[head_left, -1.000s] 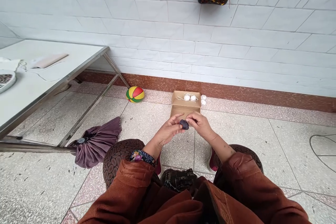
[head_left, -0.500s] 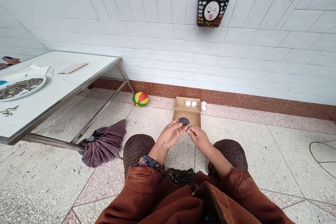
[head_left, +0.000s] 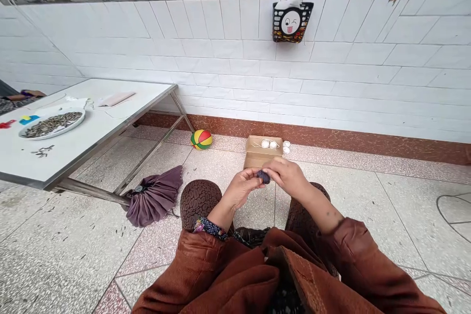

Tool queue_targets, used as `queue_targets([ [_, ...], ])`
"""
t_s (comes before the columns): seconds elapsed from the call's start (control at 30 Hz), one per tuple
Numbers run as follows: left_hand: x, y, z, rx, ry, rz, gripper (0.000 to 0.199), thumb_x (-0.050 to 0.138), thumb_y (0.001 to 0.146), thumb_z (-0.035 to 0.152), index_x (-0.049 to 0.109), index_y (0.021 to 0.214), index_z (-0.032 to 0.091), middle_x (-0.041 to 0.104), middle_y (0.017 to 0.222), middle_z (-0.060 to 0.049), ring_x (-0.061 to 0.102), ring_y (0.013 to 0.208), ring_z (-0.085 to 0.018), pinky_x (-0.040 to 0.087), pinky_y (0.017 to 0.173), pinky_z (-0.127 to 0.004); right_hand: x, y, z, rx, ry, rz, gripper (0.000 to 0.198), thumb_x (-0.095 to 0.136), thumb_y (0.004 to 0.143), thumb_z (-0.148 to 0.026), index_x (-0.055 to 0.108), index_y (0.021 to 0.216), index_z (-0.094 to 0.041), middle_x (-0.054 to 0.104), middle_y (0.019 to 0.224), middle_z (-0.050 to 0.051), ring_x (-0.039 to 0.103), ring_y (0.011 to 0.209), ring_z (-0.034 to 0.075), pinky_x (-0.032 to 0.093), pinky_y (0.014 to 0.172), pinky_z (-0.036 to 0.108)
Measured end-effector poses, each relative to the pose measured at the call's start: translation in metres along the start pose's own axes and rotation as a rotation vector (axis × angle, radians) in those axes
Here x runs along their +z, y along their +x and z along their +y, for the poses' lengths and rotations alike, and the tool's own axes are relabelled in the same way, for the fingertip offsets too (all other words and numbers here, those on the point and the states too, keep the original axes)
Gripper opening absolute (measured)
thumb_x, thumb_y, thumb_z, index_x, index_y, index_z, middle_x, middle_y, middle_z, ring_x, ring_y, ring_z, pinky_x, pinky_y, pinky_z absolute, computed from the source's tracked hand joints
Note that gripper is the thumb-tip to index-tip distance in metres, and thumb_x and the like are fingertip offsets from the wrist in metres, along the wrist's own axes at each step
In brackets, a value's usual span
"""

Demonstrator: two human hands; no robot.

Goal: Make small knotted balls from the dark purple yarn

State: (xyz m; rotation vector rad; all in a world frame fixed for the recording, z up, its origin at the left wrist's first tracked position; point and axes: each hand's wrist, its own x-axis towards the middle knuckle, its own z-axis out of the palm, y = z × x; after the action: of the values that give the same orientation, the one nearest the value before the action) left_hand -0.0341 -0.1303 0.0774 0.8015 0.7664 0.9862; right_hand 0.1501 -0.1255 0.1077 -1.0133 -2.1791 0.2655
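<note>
Between my two hands, over the gap between my knees, is a small dark purple piece (head_left: 263, 176) that looks like knitted or crocheted yarn. My left hand (head_left: 240, 190) pinches its left side between thumb and fingers. The bent fingers and thumb of my right hand (head_left: 289, 176) close on its right edge, from slightly above. Just beyond my hands an open cardboard box (head_left: 253, 161) lies on the floor, partly covered by my right hand. White balls of yarn (head_left: 265, 143) with loose strands rest in its far part. Small white round pieces (head_left: 286, 146) sit beside it on the right.
At left stands a white-topped table (head_left: 121, 118) with a plate (head_left: 79, 121) of seeds. A folded purple umbrella (head_left: 156, 198) leans by its leg. A striped ball (head_left: 201, 140) lies near the wall, where a black basket (head_left: 292, 22) hangs. Another person's arm shows at far left.
My right hand has risen from below the purple piece to its upper right side. The piece now looks rounder and more covered by fingers. The view has shifted a little left and up.
</note>
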Motion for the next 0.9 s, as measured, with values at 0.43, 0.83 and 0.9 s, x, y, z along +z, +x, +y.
queue_targets([
  [0.43, 0.002, -0.01, 0.0, 0.062, -0.188, 0.056, 0.037, 0.082, 0.064, 0.019, 0.064, 0.097, 0.016, 0.067, 0.094, -0.003, 0.061, 0.08, -0.012, 0.047, 0.074, -0.025, 0.064, -0.05, -0.002, 0.282, 0.251, 0.016, 0.019, 0.043, 0.1, -0.029, 0.057, 0.09, -0.02, 0.062, 0.078, 0.001, 0.059, 0.071, 0.017, 0.045, 0.067, 0.027],
  [0.83, -0.004, -0.016, -0.005, 0.136, 0.228, 0.024, 0.031, 0.079, 0.06, 0.015, 0.061, 0.085, 0.016, 0.064, 0.08, 0.001, 0.057, 0.075, -0.011, 0.042, 0.075, -0.026, 0.006, -0.008, -0.016, 0.019, 0.118, -0.025, 0.025, 0.046, 0.102, -0.034, 0.066, 0.095, -0.021, 0.067, 0.086, 0.005, 0.062, 0.081, 0.018, 0.046, 0.072, 0.029],
  [0.9, 0.0, -0.019, -0.003, 0.123, 0.206, -0.033, 0.031, 0.079, 0.06, 0.014, 0.061, 0.085, 0.016, 0.064, 0.08, 0.001, 0.057, 0.074, -0.011, 0.042, 0.075, -0.026, 0.01, -0.001, -0.007, 0.076, 0.181, 0.016, 0.024, 0.048, 0.1, -0.033, 0.065, 0.09, -0.021, 0.067, 0.084, 0.004, 0.061, 0.079, 0.017, 0.046, 0.074, 0.029],
])
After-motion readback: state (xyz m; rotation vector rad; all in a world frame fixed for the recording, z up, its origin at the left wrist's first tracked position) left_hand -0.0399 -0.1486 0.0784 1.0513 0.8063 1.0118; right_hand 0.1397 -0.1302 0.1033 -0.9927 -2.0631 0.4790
